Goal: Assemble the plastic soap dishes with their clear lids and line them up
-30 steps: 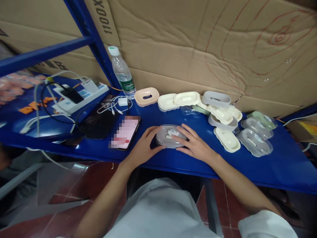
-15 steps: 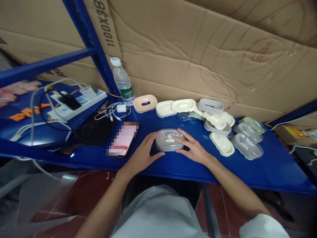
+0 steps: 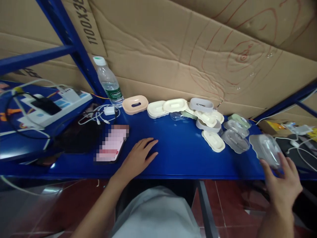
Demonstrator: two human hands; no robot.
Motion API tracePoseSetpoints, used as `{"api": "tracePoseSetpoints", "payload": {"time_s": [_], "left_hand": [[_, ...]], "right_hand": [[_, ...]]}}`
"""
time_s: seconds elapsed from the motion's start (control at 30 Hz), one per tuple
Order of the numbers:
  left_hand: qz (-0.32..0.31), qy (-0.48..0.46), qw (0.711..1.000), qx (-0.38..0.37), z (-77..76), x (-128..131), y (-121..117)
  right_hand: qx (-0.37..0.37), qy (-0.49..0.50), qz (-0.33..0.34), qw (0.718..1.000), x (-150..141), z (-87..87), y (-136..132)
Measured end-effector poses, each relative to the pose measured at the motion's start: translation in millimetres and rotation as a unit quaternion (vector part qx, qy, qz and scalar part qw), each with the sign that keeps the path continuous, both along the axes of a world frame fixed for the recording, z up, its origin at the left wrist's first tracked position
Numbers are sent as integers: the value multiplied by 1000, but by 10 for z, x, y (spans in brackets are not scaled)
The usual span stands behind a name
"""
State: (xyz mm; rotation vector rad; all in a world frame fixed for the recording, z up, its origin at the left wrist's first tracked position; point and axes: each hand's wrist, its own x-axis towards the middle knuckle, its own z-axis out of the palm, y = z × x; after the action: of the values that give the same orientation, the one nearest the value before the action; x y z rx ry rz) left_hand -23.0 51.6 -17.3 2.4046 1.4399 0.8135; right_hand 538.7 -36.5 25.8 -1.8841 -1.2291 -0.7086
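At the right end of the table my right hand grips a grey soap box with a clear lid, thumb on one side and fingers on the other. The box is tilted, and part of it is hidden by the fingers. My left hand rests on the blue tabletop with its fingers apart, holding nothing. Nearest to the held box lie other lidded soap boxes, a grey one in front and a green one behind. A cream soap tray lies to their left.
Cream trays and grey frames lie piled along the cardboard wall. A peach soap dish sits beside a water bottle. To the left are a phone, cables and a power strip.
My right hand has carried the lidded soap box from the table's middle to the far right. My left hand has let go and stays near its old place. The view has shifted right.
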Motion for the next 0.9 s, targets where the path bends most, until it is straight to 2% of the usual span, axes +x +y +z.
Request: {"api": "tracePoseSetpoints", "payload": {"time_s": [0.07, 0.13, 0.2, 0.27, 0.37, 0.43, 0.5, 0.53, 0.67, 0.73, 0.8, 0.9], "left_hand": [[-2, 4, 1000, 12, -14, 1, 10], [-1, 2, 1000, 17, -24, 1, 15], [-2, -1, 1000, 20, -29, 1, 14], [-1, -4, 1000, 23, -29, 3, 9], [1, 0, 1000, 24, -24, 6, 2], [0, 5, 1000, 22, -20, 6, -1], [1, 8, 1000, 20, -15, 3, -2], [3, 8, 1000, 20, -11, 2, -3], [2, 14, 1000, 12, 5, 2, -16], [0, 17, 1000, 4, 16, 5, -27], [5, 16, 1000, -4, 31, 10, -39], [10, 11, 1000, -10, 64, 15, -55]], "right_hand": [[-5, -5, -38, 999, 455, -209, -55], [-41, -5, -43, 998, 715, -403, -29], [-71, -15, -31, 997, 780, -531, 62], [-58, -43, -33, 997, 676, -567, 189], [4, -82, -10, 997, 242, -482, 382], [-5, -78, 74, 994, -197, -395, 502], [-67, -72, 170, 980, -688, -329, 624], [-101, -77, 191, 973, -928, -311, 686], [-207, -106, 213, 949, -1682, -292, 885], [-246, -108, 278, 922, -1938, -259, 930], [-266, -110, 370, 883, -2157, -180, 969], [-276, -157, 511, 799, -2453, -4, 1128]]}}
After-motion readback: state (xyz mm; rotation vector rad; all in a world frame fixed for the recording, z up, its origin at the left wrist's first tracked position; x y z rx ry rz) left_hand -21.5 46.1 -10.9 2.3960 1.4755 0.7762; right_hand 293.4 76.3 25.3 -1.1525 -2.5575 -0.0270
